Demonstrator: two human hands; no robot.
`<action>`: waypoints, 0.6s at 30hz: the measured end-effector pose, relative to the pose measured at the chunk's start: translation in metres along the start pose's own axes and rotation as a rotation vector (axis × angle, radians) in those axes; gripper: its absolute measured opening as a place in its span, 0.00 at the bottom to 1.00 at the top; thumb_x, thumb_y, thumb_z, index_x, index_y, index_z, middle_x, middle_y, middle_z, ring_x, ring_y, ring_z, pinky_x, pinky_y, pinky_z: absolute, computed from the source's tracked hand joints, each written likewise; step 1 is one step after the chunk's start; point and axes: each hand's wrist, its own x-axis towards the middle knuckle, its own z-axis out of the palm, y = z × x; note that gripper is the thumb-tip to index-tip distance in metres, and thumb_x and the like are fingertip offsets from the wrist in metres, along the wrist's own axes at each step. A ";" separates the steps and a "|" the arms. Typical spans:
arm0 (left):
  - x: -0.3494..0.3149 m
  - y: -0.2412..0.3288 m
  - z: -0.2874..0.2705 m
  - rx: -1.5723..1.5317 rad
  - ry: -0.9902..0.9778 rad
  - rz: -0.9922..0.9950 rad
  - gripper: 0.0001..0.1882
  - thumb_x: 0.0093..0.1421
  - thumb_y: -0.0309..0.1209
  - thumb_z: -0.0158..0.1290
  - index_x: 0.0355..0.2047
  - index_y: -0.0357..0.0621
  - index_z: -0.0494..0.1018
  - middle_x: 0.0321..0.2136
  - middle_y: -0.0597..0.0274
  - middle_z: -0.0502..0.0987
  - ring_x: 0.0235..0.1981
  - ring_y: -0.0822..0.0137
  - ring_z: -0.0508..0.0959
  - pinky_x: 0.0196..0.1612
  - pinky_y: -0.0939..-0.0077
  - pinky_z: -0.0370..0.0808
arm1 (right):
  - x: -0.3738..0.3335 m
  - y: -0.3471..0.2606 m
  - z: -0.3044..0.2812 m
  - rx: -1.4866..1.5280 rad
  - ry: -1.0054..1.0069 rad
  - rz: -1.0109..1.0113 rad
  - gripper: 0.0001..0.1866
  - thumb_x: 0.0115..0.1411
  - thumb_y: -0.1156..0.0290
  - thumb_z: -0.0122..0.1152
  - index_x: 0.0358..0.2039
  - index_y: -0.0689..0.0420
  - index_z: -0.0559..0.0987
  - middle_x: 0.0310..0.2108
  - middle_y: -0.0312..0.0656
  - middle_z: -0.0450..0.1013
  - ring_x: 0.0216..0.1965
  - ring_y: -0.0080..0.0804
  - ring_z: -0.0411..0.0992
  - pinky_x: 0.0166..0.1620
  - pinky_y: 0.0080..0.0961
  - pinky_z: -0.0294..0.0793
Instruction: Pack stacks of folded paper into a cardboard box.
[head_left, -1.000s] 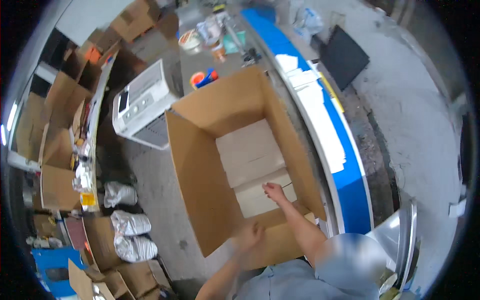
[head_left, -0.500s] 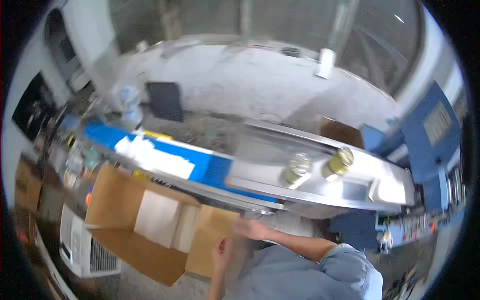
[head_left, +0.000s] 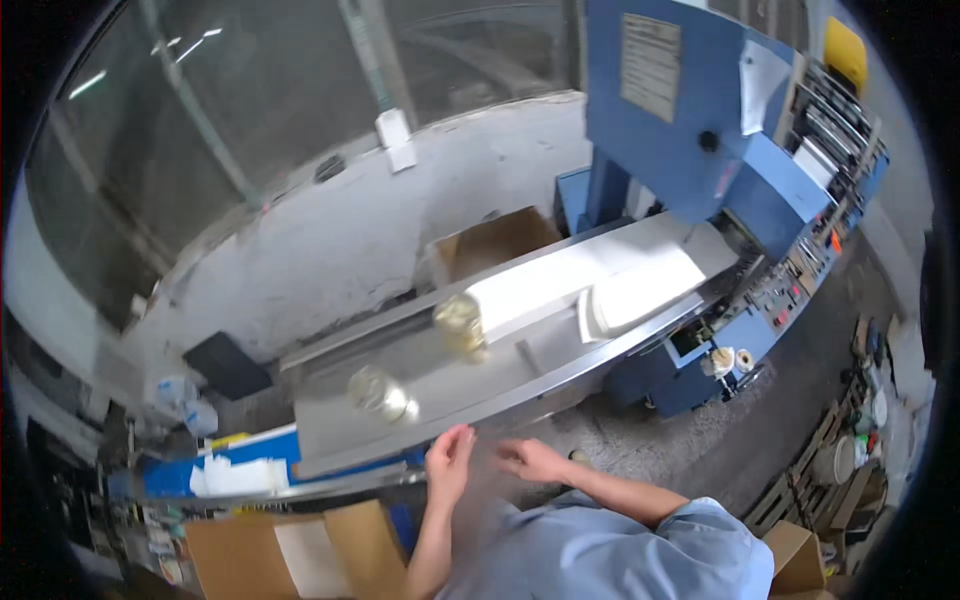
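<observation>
In front of my body, both hands are raised near the front edge of a metal conveyor table [head_left: 480, 385]. My left hand [head_left: 448, 465] points its fingers upward, loosely bent, with nothing seen in it. My right hand [head_left: 535, 460] reaches leftward, fingers slightly curled and apart, a little blurred; nothing shows in it either. Beyond them on the table stand two clear jars: one with yellowish contents [head_left: 460, 325], and a paler jar [head_left: 382, 395] nearer the left. A stack of white paper sheets [head_left: 645, 290] lies at the table's right end.
An open cardboard box [head_left: 235, 555] is at my lower left. Behind it, white papers [head_left: 240, 477] lie on a blue belt [head_left: 165, 478]. A large blue machine [head_left: 650, 120] rises at the right, with a control panel [head_left: 780, 310]. A brown box [head_left: 495, 243] sits behind the table.
My view has swung right, so the cardboard box now sits lower left and more of the blue machine shows. My hands have moved away from the box's flap toward the metal table.
</observation>
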 end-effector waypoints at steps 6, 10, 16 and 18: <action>0.146 -0.025 0.164 0.261 -0.200 0.103 0.19 0.66 0.37 0.55 0.49 0.34 0.74 0.41 0.59 0.80 0.39 0.73 0.78 0.44 0.77 0.76 | -0.049 0.086 -0.098 0.087 0.165 0.090 0.27 0.61 0.55 0.64 0.54 0.61 0.76 0.43 0.53 0.79 0.44 0.45 0.79 0.47 0.36 0.77; 0.191 -0.016 0.248 0.141 -0.243 -0.364 0.22 0.68 0.43 0.51 0.48 0.33 0.73 0.37 0.58 0.79 0.35 0.70 0.79 0.39 0.76 0.77 | -0.071 0.120 -0.146 0.206 0.198 0.222 0.25 0.60 0.58 0.62 0.54 0.59 0.75 0.45 0.51 0.78 0.45 0.46 0.78 0.47 0.37 0.76; 0.215 -0.004 0.294 -0.230 -0.405 -0.581 0.20 0.66 0.45 0.54 0.43 0.37 0.73 0.32 0.59 0.79 0.30 0.70 0.79 0.33 0.78 0.76 | -0.080 0.128 -0.178 0.348 0.241 0.318 0.24 0.62 0.59 0.63 0.53 0.62 0.75 0.42 0.50 0.79 0.44 0.38 0.79 0.47 0.30 0.77; 0.214 -0.007 0.304 0.109 -0.427 -0.386 0.20 0.64 0.45 0.57 0.42 0.40 0.73 0.31 0.62 0.78 0.30 0.73 0.78 0.32 0.79 0.76 | -0.078 0.131 -0.171 0.694 0.290 0.240 0.20 0.64 0.65 0.63 0.53 0.62 0.76 0.43 0.40 0.78 0.45 0.26 0.76 0.49 0.24 0.75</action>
